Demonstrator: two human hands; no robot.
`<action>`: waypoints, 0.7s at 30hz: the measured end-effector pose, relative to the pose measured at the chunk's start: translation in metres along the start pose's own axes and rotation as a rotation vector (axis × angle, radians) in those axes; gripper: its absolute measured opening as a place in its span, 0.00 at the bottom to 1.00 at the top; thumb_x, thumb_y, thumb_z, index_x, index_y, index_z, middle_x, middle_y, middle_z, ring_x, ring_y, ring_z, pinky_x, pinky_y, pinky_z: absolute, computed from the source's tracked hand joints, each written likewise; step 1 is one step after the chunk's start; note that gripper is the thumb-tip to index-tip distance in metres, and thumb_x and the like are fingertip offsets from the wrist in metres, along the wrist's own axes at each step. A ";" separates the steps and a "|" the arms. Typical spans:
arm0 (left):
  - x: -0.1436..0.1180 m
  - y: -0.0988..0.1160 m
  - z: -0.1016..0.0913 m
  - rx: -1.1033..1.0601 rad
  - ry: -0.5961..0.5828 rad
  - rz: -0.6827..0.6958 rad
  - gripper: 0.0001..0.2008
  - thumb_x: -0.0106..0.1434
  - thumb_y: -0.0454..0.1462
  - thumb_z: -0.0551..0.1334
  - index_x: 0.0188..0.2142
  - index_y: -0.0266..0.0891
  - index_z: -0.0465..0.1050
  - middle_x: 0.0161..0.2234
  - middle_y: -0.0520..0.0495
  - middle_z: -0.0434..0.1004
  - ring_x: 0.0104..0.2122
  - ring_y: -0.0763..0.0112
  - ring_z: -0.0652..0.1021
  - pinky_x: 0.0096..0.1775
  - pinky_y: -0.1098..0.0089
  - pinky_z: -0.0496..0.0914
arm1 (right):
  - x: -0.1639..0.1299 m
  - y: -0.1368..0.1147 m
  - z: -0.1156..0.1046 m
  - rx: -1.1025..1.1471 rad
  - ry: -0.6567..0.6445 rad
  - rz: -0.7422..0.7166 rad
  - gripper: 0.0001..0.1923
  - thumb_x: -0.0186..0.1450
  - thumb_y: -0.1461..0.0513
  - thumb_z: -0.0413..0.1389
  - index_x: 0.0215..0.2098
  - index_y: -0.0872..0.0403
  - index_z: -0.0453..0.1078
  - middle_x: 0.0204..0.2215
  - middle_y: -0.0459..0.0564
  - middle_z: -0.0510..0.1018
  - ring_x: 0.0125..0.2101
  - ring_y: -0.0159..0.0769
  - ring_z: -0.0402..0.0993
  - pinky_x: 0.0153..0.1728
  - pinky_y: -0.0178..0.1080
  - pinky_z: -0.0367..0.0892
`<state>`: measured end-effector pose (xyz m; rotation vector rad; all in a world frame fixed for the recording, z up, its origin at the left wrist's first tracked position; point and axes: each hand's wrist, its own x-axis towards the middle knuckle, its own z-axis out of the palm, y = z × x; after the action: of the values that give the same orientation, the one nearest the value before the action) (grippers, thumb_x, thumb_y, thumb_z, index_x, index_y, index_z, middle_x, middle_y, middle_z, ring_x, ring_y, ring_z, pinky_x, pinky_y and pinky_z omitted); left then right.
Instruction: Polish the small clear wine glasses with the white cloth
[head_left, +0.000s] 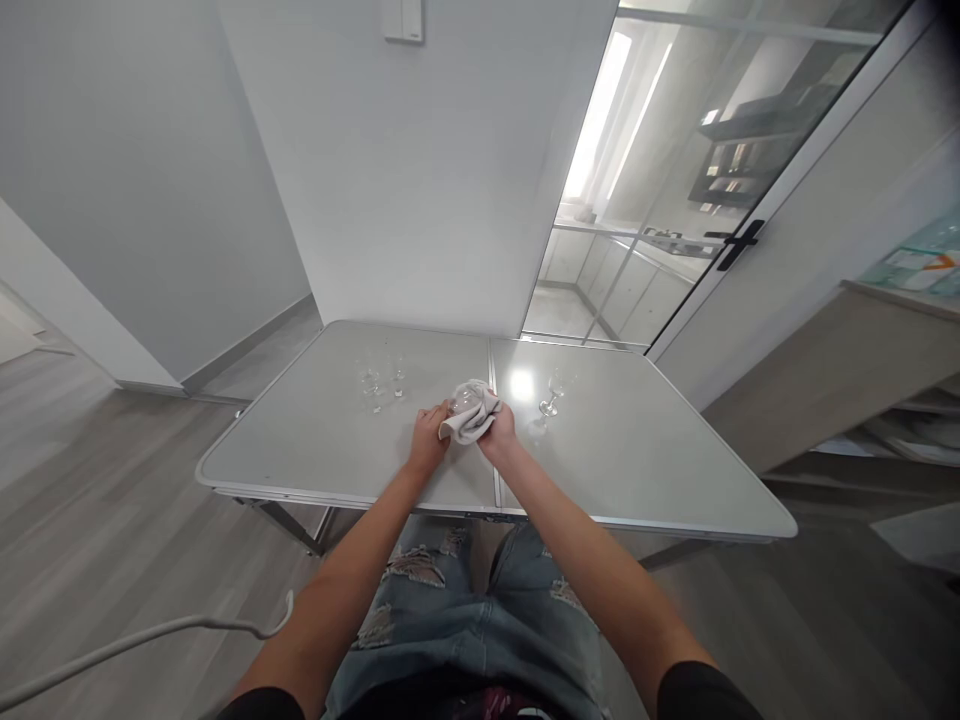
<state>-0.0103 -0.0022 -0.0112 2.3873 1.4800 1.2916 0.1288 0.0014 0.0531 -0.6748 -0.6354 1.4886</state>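
Over the middle of the table, a clear glass (pixel 463 399) is partly wrapped in a white cloth (pixel 472 428). My left hand (pixel 430 436) is closed at the left side of the glass, with the cloth's edge beside its fingers. On the other side, my right hand (pixel 498 430) grips the bunched cloth against the glass. The cloth hides the lower part of the glass and some of my fingers. To the right of my hands stands a stemmed glass (pixel 551 398). Several small clear glasses (pixel 398 376) stand to the left.
The pale folding table (pixel 637 450) has a seam down its middle and a metal rim. A wall rises behind it, and a glass-paned door (pixel 637 200) with a black handle (pixel 739 243) is at the right. A white cable (pixel 172 625) hangs at lower left.
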 end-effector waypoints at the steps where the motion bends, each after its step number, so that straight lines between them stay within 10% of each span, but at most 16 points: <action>1: 0.000 0.000 -0.001 -0.011 0.001 -0.005 0.17 0.69 0.36 0.56 0.56 0.37 0.69 0.46 0.38 0.80 0.44 0.58 0.78 0.43 0.62 0.65 | -0.004 0.008 0.000 0.017 0.006 0.008 0.14 0.62 0.50 0.55 0.32 0.52 0.70 0.26 0.48 0.78 0.32 0.41 0.77 0.33 0.43 0.75; 7: -0.001 -0.002 0.000 -0.131 0.020 -0.061 0.14 0.66 0.37 0.60 0.51 0.39 0.73 0.48 0.40 0.80 0.45 0.59 0.78 0.48 0.62 0.68 | -0.027 0.036 -0.002 -0.358 0.140 -0.351 0.22 0.69 0.49 0.50 0.54 0.51 0.69 0.49 0.50 0.77 0.50 0.39 0.73 0.54 0.43 0.68; 12: 0.001 -0.003 0.003 -0.166 0.044 -0.110 0.14 0.67 0.33 0.55 0.50 0.37 0.73 0.41 0.41 0.81 0.40 0.61 0.79 0.45 0.63 0.70 | -0.029 0.012 -0.004 -1.046 -0.157 -0.726 0.25 0.74 0.57 0.42 0.67 0.49 0.58 0.68 0.51 0.58 0.68 0.40 0.51 0.68 0.48 0.49; 18: 0.003 -0.008 0.012 0.029 -0.018 -0.087 0.09 0.64 0.29 0.55 0.31 0.37 0.73 0.29 0.41 0.77 0.31 0.63 0.76 0.37 0.65 0.67 | -0.018 -0.024 0.000 -1.844 -0.625 -0.885 0.22 0.70 0.65 0.46 0.60 0.53 0.67 0.59 0.56 0.71 0.66 0.48 0.53 0.68 0.58 0.34; 21: 0.002 -0.008 0.013 0.082 -0.066 -0.031 0.09 0.62 0.26 0.55 0.31 0.37 0.72 0.29 0.41 0.77 0.31 0.63 0.76 0.37 0.64 0.65 | -0.012 -0.031 0.006 -2.021 -0.715 -0.835 0.16 0.70 0.64 0.46 0.50 0.55 0.73 0.49 0.59 0.77 0.56 0.49 0.64 0.64 0.56 0.45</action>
<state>-0.0066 0.0084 -0.0214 2.4207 1.5746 1.1563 0.1451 -0.0092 0.0805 -1.0170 -2.6174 -0.2431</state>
